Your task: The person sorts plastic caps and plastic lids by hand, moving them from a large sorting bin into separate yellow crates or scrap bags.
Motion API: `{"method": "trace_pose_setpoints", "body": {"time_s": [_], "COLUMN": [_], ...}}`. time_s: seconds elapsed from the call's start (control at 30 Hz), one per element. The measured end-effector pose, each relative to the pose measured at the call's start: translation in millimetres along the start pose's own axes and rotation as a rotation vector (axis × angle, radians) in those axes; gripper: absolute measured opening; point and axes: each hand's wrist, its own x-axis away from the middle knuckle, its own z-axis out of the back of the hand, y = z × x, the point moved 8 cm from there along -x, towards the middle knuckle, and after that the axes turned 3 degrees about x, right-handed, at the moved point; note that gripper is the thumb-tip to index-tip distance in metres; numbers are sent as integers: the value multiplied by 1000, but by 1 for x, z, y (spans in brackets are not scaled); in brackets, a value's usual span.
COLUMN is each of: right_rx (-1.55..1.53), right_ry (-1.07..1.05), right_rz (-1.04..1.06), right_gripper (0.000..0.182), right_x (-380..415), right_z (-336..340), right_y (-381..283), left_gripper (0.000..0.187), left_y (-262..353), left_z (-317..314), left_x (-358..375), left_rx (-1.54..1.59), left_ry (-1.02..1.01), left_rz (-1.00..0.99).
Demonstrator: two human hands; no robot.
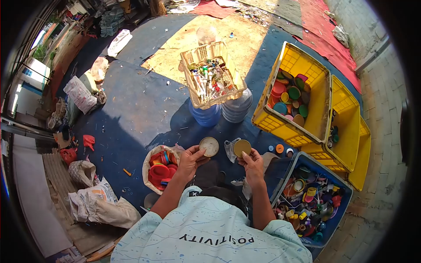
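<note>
Between the thumb and fingers of my left hand (191, 162) is a round lid (209, 147) with a pale, whitish face and a tan rim. My right hand (251, 165) pinches a second round lid (242, 148), plain tan-gold in colour. Both lids are held up side by side, a small gap apart, above my lap. A clear crumpled plastic piece (229, 150) shows between them. To the left of my left arm, a white sack (149, 175) holds red lids (158, 172).
Ahead, a cream crate (205, 104) of mixed plastic pieces rests on blue (204, 115) and clear (237, 106) containers. At right are a yellow crate (325, 79) with coloured lids, more yellow crates (349, 136), and a blue-grey bin (346, 189) of small caps. Sacks (105, 204) lie left.
</note>
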Motion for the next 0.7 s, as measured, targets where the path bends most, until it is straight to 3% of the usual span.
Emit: {"method": "trace_pose_setpoints", "body": {"time_s": [0.23,0.43,0.7], "right_rx": [-114,-230,-307], "right_ry": [244,443,617], "right_rz": [27,171,245], "right_gripper": [24,23,36], "right_x": [-69,-127,-162], "right_z": [50,75,130], "right_y": [-35,-108,-150], "left_gripper": [25,29,25], "left_y": [-6,12,9], "left_z": [-90,-188,-294], "left_x": [-131,-224,-308], "left_rx": [-90,-266,-327], "left_ry": [-188,-394,-491], "left_rz": [219,341,392]}}
